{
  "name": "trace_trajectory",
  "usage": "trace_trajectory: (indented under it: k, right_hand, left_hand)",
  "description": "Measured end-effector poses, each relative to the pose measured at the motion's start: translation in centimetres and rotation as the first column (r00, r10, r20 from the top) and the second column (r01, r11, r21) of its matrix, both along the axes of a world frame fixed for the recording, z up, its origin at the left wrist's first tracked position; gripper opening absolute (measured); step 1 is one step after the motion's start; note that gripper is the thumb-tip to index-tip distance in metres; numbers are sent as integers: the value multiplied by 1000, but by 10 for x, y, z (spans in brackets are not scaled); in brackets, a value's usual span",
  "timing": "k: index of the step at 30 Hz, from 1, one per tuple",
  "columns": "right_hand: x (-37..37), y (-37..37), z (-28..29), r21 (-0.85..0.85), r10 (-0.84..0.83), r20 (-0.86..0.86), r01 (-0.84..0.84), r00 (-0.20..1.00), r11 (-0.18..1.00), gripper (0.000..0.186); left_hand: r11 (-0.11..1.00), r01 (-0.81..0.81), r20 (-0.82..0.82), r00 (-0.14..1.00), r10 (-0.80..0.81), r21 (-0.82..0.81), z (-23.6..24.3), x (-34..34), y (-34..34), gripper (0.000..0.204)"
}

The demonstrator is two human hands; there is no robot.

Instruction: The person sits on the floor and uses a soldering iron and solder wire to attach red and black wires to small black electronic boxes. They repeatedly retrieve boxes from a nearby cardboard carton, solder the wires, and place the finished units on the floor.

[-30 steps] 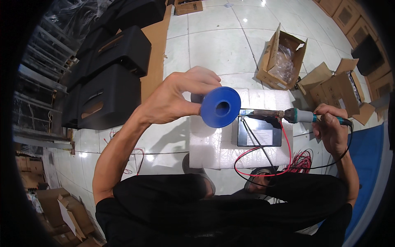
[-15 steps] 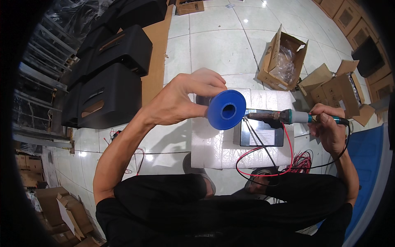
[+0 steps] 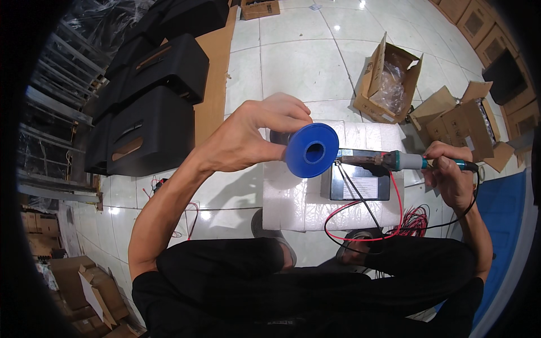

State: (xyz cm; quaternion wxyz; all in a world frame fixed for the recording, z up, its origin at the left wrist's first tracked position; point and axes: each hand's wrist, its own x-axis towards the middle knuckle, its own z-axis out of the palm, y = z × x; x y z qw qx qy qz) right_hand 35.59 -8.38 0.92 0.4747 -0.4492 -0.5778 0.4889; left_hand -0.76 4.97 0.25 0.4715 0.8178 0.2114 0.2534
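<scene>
My left hand (image 3: 253, 132) is closed on a blue spool (image 3: 301, 160), which looks like a solder reel, with its round flange turned up toward me. In my right hand (image 3: 451, 172) is a soldering iron (image 3: 403, 161), its handle pinched between fingers and thumb. The iron points left, its tip at the left end of a black battery (image 3: 344, 190), close to the spool's rim. The spool partly covers that spot, so I cannot tell whether solder touches there. Black wires (image 3: 359, 197) run from the battery's left end, and a red wire (image 3: 401, 194) loops beside it.
Under the battery lies a white foam block (image 3: 287, 205). A bundle of red and black wires (image 3: 414, 221) rests right of it. Open cardboard boxes (image 3: 372, 84) stand at the far right, black cases (image 3: 152, 129) at the left, and a blue surface (image 3: 501, 225) at the right.
Almost everything holds its place. The spool and the soldering iron have shifted very slightly to the right, along with the whole scene. Both hands keep their grip.
</scene>
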Motion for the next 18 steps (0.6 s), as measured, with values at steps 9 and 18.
trace_trajectory:
  k: [9, 18]
  right_hand:
    - [0, 1, 0, 56, 25, 64, -29, 998, 998, 37]
    - [3, 2, 1, 46, 43, 84, -47, 995, 998, 32]
  left_hand:
    - [1000, -6, 2, 1000, 6, -7, -1, 0, -1, 33]
    - [1000, -6, -8, 1000, 6, 0, -1, -1, -1, 32]
